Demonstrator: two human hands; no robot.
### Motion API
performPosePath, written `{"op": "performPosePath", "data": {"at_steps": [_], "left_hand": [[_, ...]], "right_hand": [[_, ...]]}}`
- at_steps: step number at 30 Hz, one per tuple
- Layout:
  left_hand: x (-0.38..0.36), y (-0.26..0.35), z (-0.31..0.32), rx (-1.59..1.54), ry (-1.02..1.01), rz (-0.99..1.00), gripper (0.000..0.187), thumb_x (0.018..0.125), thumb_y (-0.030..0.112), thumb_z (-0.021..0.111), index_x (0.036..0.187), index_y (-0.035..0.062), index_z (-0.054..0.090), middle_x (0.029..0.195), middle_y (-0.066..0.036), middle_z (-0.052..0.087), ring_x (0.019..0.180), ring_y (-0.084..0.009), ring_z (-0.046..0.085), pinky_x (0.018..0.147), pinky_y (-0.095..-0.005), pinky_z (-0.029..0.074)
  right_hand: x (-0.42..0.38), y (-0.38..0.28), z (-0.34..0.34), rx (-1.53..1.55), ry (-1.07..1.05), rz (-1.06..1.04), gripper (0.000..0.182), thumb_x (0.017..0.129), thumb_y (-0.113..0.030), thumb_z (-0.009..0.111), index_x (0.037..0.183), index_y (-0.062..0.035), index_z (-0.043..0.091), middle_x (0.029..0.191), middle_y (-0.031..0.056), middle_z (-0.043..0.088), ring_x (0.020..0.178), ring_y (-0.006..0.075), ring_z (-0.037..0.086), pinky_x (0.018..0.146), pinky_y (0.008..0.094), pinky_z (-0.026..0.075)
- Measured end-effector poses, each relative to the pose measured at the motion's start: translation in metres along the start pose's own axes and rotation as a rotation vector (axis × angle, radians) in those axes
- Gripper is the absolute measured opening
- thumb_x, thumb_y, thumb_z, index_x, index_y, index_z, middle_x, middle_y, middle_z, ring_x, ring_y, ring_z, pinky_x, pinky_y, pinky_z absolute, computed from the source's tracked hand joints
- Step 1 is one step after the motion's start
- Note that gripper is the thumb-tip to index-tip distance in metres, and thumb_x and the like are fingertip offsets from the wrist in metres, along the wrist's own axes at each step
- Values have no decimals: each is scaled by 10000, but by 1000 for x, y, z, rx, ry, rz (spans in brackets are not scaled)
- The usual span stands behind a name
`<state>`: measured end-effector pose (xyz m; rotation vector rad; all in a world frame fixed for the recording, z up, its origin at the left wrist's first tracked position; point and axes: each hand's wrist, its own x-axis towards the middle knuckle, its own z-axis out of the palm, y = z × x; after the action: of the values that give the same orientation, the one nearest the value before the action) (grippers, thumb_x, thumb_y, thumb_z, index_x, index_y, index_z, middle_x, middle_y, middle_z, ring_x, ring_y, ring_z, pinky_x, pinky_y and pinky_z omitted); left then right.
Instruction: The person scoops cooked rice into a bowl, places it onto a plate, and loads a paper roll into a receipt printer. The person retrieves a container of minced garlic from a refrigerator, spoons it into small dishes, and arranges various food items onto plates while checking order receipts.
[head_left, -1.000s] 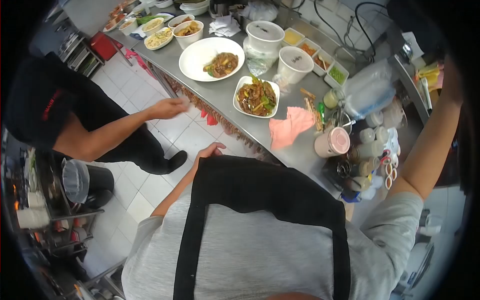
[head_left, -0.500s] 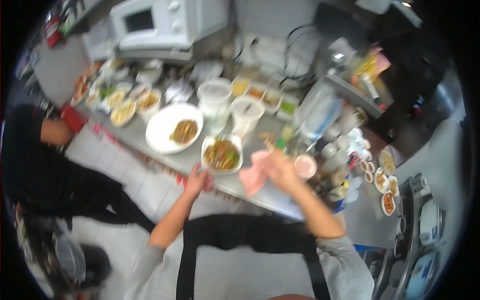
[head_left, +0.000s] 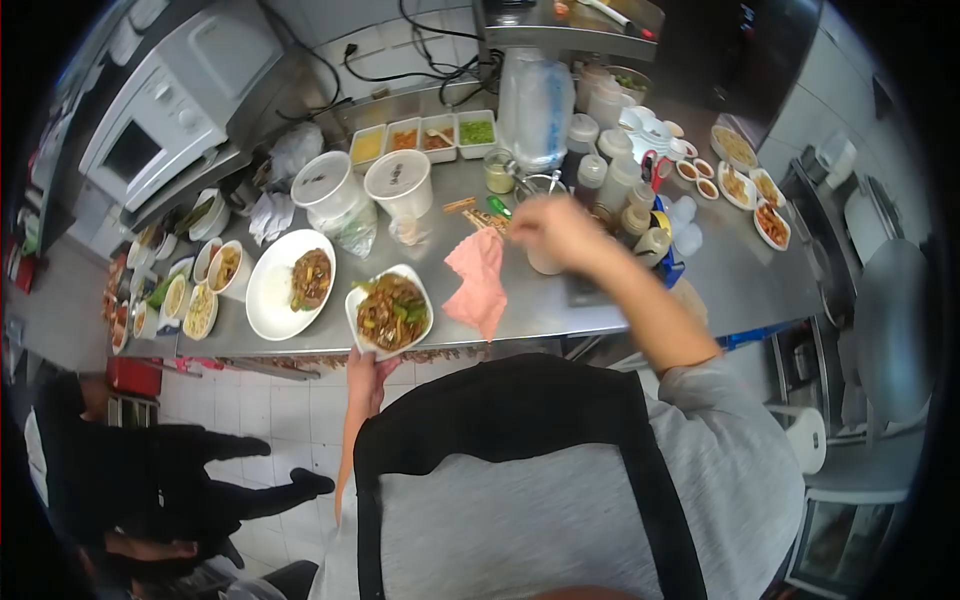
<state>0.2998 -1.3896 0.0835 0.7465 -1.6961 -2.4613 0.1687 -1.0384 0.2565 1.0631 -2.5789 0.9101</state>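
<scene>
My left hand [head_left: 369, 372] grips the near rim of a square white bowl [head_left: 356, 339] at the counter's front edge. Brown sauced food with green pepper [head_left: 395, 310] fills the bowl. My right hand [head_left: 558, 232], slightly blurred, has its fingers bent together and pointing down over a small round tub [head_left: 543, 262]; what they pinch, if anything, is hidden. Between the hands, a crumpled pink cloth [head_left: 477, 282] lies on the counter, its lower corner near the front edge. Left of the bowl stands a large oval white plate [head_left: 265, 290] with similar sauced food on its right half.
Two lidded white tubs [head_left: 398, 180] stand behind the bowls, with trays of toppings [head_left: 438, 138] further back. Sauce bottles [head_left: 620, 185] crowd the right, beyond them small side dishes [head_left: 738, 188]. A microwave [head_left: 165, 120] is at left. A person in black [head_left: 160, 480] stands at lower left.
My right hand has let go of the pink cloth and moved over the small tub. My left hand has taken hold of the square bowl's rim. The view has turned right.
</scene>
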Motion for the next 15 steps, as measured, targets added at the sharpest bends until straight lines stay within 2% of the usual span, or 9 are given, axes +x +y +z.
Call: {"op": "performPosePath", "data": {"at_steps": [3, 4, 5, 7, 9, 11, 13, 14, 15], "left_hand": [[-23, -6, -29, 39, 32, -40, 375, 835, 37, 349, 1206, 3, 398, 954, -197, 593, 671, -254, 645, 585, -284, 558], [-31, -4, -33, 59, 50, -63, 377, 834, 45, 354, 1206, 5, 398, 946, -198, 594, 665, -253, 645, 585, -284, 558], [-38, -3, -34, 66, 61, -59, 381, 832, 49, 356, 1209, 6, 396, 942, -199, 595, 663, -252, 645, 584, -285, 557], [-50, 2, -34, 59, 101, -31, 391, 827, 55, 360, 1214, 9, 392, 935, -199, 596, 659, -251, 645, 582, -288, 556], [-42, -4, -48, 142, 54, -46, 401, 821, 30, 342, 1221, 13, 372, 932, -204, 593, 643, -255, 642, 584, -311, 561], [-39, 2, -38, 192, 45, -35, 403, 821, 20, 333, 1222, 9, 361, 929, -205, 593, 638, -256, 640, 585, -322, 564], [-40, 5, -10, 39, 42, 17, 409, 815, -3, 314, 1223, -1, 349, 931, -218, 592, 647, -272, 645, 563, -318, 567], [-43, 11, -1, 33, 4, -4, 413, 814, -8, 306, 1226, -7, 340, 931, -223, 592, 649, -280, 647, 549, -313, 567], [-45, 14, 4, 41, -31, -41, 418, 813, -14, 298, 1229, -13, 331, 931, -227, 593, 652, -288, 649, 536, -308, 567]], "right_hand": [[-2, 25, -87, -24, 163, 279, 104, 758, -92, 632, 842, -31, 632, 735, 90, 628, 650, 144, 575, 613, 283, 462], [-3, 36, -112, -139, 209, 277, 105, 780, -97, 609, 860, -37, 642, 738, 103, 644, 674, 155, 607, 624, 294, 473], [-7, 40, -132, -263, 246, 415, 115, 794, -92, 590, 877, -37, 648, 751, 115, 654, 707, 173, 635, 640, 300, 481], [-7, 60, -145, -353, 244, 341, 137, 778, -61, 578, 896, -35, 645, 782, 123, 656, 743, 209, 644, 663, 320, 487], [6, 81, -136, -364, 208, 234, 156, 770, -43, 569, 907, -35, 642, 806, 127, 655, 749, 227, 638, 675, 330, 487], [35, 105, -99, -269, 19, 164, 203, 694, -144, 626, 877, -63, 661, 879, 172, 640, 832, 321, 611, 746, 404, 473], [76, 123, -48, -432, -246, 319, 321, 673, -289, 684, 892, -55, 664, 883, 185, 639, 874, 346, 602, 783, 412, 471], [81, 134, -23, -383, -140, 275, 369, 677, -312, 693, 922, -38, 663, 912, 199, 640, 870, 345, 613, 778, 404, 483], [95, 138, -1, -428, -269, 398, 440, 663, -350, 707, 939, -12, 656, 954, 205, 635, 870, 342, 620, 776, 395, 493]]}}
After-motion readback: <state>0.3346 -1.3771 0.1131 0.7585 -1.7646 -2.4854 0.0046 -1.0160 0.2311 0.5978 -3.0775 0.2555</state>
